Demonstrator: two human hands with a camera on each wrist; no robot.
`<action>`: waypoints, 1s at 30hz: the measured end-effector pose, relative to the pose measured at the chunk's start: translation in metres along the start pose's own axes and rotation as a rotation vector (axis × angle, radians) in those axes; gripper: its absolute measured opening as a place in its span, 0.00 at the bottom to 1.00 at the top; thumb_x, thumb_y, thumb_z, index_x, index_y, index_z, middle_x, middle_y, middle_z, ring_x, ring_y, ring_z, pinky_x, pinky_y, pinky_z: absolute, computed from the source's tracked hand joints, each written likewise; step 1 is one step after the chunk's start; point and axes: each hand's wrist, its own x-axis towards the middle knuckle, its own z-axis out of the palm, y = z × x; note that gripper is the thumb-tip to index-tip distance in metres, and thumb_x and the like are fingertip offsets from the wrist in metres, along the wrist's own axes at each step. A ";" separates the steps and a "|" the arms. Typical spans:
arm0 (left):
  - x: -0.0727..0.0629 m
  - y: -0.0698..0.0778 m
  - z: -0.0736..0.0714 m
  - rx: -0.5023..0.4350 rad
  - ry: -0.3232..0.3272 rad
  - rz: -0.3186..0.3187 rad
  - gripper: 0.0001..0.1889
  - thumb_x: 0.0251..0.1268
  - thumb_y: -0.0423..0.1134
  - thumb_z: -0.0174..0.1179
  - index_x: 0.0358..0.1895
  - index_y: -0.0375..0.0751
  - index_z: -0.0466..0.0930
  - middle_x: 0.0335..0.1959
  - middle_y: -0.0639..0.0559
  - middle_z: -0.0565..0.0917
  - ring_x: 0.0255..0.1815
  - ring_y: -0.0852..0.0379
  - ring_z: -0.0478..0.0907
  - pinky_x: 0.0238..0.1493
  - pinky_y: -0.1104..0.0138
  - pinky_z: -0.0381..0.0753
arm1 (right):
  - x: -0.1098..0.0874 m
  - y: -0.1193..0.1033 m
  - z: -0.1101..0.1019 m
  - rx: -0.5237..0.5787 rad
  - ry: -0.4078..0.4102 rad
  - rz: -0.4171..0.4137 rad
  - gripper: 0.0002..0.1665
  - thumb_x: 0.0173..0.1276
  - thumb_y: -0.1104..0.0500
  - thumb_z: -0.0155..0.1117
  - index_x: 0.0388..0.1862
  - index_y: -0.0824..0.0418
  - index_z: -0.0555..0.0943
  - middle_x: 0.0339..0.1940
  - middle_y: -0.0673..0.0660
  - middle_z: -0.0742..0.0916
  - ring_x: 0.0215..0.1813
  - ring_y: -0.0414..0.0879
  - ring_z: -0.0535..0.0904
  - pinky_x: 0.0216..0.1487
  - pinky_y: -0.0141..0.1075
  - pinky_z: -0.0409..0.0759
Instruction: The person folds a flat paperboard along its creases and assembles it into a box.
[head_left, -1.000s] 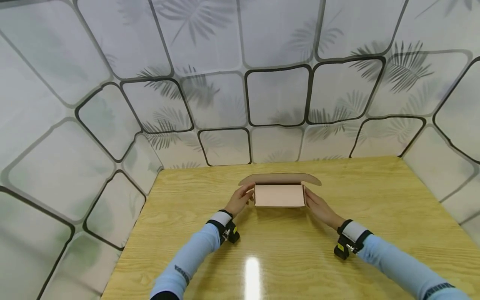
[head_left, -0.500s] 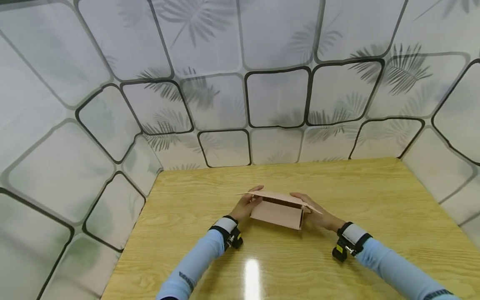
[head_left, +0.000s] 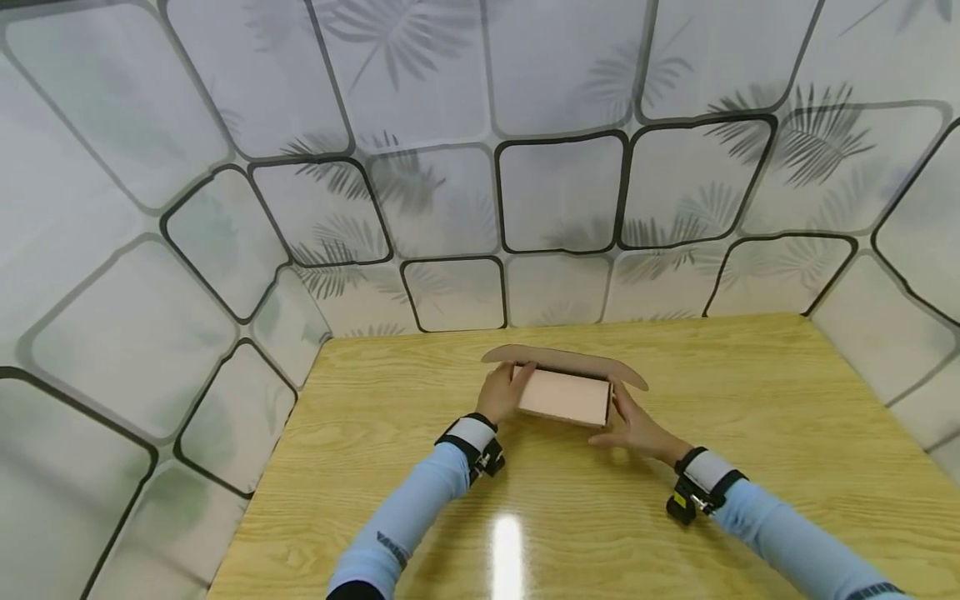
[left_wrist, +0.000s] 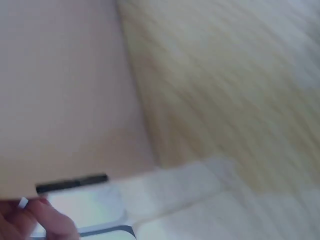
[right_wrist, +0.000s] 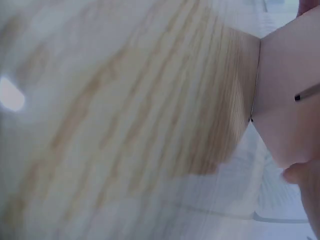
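Note:
A plain cardboard box (head_left: 565, 395) sits turned slightly askew near the far middle of the table, its long flap (head_left: 570, 360) standing up along the back. My left hand (head_left: 504, 392) grips the box's left end, thumb laid over the pale face and the other fingers behind it. At the right end, my right hand (head_left: 637, 427) touches the box edge with outstretched fingers, its thumb spread apart below the front edge. A dark slot (left_wrist: 72, 183) shows in the cardboard in the left wrist view. In the right wrist view, a fingertip (right_wrist: 292, 174) meets the box's corner.
The box is on a wood-grain table (head_left: 600, 525) with a bright light reflection near its front. Patterned curtain walls (head_left: 558, 192) with leaf prints close in the back and sides. Black wrist cameras (head_left: 681, 500) hang under both forearms.
The box first tipped with its flap leaning forward, then came back with the flap standing behind. The left hand shifted right, thumb onto the face; the right thumb moved off below the front edge.

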 end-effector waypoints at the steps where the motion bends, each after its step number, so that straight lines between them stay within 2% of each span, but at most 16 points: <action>1: 0.001 0.002 0.001 -0.017 0.008 -0.031 0.30 0.77 0.55 0.41 0.65 0.32 0.70 0.53 0.32 0.80 0.53 0.36 0.78 0.53 0.48 0.76 | 0.003 0.001 0.001 0.028 0.032 -0.012 0.65 0.61 0.60 0.71 0.78 0.63 0.31 0.78 0.72 0.40 0.76 0.73 0.38 0.70 0.68 0.43; 4: 0.004 0.002 0.003 -0.102 0.022 -0.087 0.30 0.76 0.56 0.42 0.65 0.34 0.70 0.63 0.33 0.74 0.63 0.35 0.71 0.61 0.46 0.71 | 0.015 0.006 0.004 0.103 0.122 -0.100 0.62 0.61 0.63 0.70 0.80 0.56 0.36 0.79 0.68 0.47 0.77 0.69 0.43 0.72 0.63 0.49; 6: 0.004 -0.001 0.005 -0.197 0.005 -0.111 0.32 0.75 0.56 0.43 0.68 0.33 0.66 0.68 0.33 0.70 0.68 0.36 0.67 0.66 0.47 0.67 | 0.021 0.008 0.003 0.185 0.122 -0.113 0.62 0.61 0.65 0.70 0.80 0.52 0.37 0.79 0.66 0.49 0.77 0.68 0.43 0.71 0.61 0.55; 7: 0.004 -0.004 0.006 -0.250 -0.008 -0.118 0.33 0.75 0.57 0.43 0.69 0.34 0.64 0.70 0.34 0.67 0.70 0.37 0.64 0.68 0.48 0.65 | 0.023 0.009 0.001 0.209 0.105 -0.105 0.63 0.62 0.64 0.69 0.80 0.51 0.35 0.79 0.66 0.46 0.77 0.69 0.42 0.70 0.59 0.59; 10: 0.002 -0.014 0.007 -0.392 -0.066 -0.098 0.32 0.75 0.55 0.45 0.72 0.35 0.59 0.73 0.36 0.62 0.74 0.41 0.58 0.73 0.50 0.57 | 0.028 0.012 -0.007 0.230 0.049 -0.075 0.62 0.64 0.60 0.68 0.80 0.51 0.33 0.80 0.65 0.40 0.78 0.69 0.37 0.65 0.47 0.71; 12: -0.001 -0.021 0.007 -0.447 -0.119 -0.054 0.31 0.74 0.49 0.50 0.71 0.34 0.57 0.72 0.35 0.62 0.74 0.41 0.57 0.73 0.49 0.55 | 0.031 0.015 -0.012 0.218 0.027 -0.072 0.61 0.65 0.59 0.67 0.80 0.54 0.33 0.79 0.66 0.39 0.78 0.68 0.37 0.64 0.39 0.71; 13: -0.002 -0.024 0.007 -0.462 -0.149 -0.030 0.31 0.72 0.46 0.53 0.71 0.34 0.56 0.71 0.35 0.62 0.74 0.41 0.57 0.74 0.49 0.54 | 0.032 0.017 -0.014 0.219 0.017 -0.074 0.61 0.65 0.59 0.67 0.80 0.55 0.33 0.79 0.66 0.39 0.78 0.68 0.36 0.65 0.39 0.70; 16: -0.006 -0.031 0.005 -0.439 -0.200 0.034 0.39 0.64 0.39 0.64 0.73 0.35 0.52 0.70 0.35 0.63 0.74 0.40 0.58 0.74 0.48 0.53 | 0.035 0.021 -0.019 0.228 0.003 -0.082 0.60 0.65 0.59 0.67 0.79 0.58 0.34 0.79 0.68 0.42 0.78 0.67 0.38 0.71 0.49 0.61; 19: -0.006 -0.033 0.004 -0.384 -0.201 0.062 0.43 0.56 0.36 0.70 0.72 0.39 0.53 0.67 0.37 0.67 0.71 0.42 0.61 0.73 0.49 0.56 | 0.036 0.020 -0.020 0.245 -0.002 -0.080 0.60 0.64 0.60 0.68 0.79 0.59 0.36 0.80 0.66 0.44 0.79 0.64 0.37 0.72 0.59 0.51; 22: -0.004 -0.031 0.002 -0.349 -0.191 0.047 0.43 0.54 0.37 0.72 0.71 0.43 0.55 0.63 0.38 0.70 0.67 0.43 0.66 0.69 0.49 0.64 | 0.037 0.016 -0.020 0.247 0.014 -0.075 0.57 0.65 0.61 0.67 0.79 0.58 0.38 0.79 0.66 0.47 0.79 0.60 0.41 0.72 0.45 0.59; 24: -0.003 -0.030 0.002 -0.356 -0.194 0.029 0.43 0.54 0.36 0.72 0.71 0.45 0.54 0.62 0.38 0.70 0.64 0.42 0.68 0.65 0.49 0.69 | 0.037 0.015 -0.019 0.257 0.031 -0.086 0.56 0.65 0.65 0.65 0.79 0.58 0.38 0.77 0.69 0.53 0.77 0.60 0.51 0.65 0.36 0.68; 26: -0.003 -0.029 0.002 -0.376 -0.195 0.011 0.47 0.55 0.35 0.71 0.73 0.48 0.49 0.60 0.36 0.70 0.61 0.41 0.70 0.60 0.49 0.73 | 0.037 0.014 -0.018 0.266 0.057 -0.089 0.55 0.64 0.67 0.65 0.77 0.58 0.38 0.74 0.72 0.59 0.72 0.59 0.60 0.57 0.29 0.73; 28: -0.003 -0.029 0.003 -0.397 -0.188 0.006 0.49 0.55 0.35 0.71 0.74 0.48 0.45 0.59 0.34 0.69 0.60 0.40 0.72 0.58 0.50 0.75 | 0.037 0.014 -0.017 0.254 0.087 -0.060 0.53 0.64 0.67 0.65 0.75 0.60 0.40 0.72 0.74 0.61 0.69 0.60 0.64 0.55 0.32 0.76; 30: -0.004 -0.030 0.004 -0.394 -0.178 0.019 0.50 0.55 0.35 0.71 0.74 0.47 0.44 0.59 0.33 0.69 0.59 0.40 0.72 0.57 0.51 0.76 | 0.036 0.013 -0.015 0.213 0.100 -0.025 0.50 0.66 0.65 0.65 0.74 0.63 0.41 0.73 0.76 0.58 0.69 0.66 0.62 0.58 0.42 0.76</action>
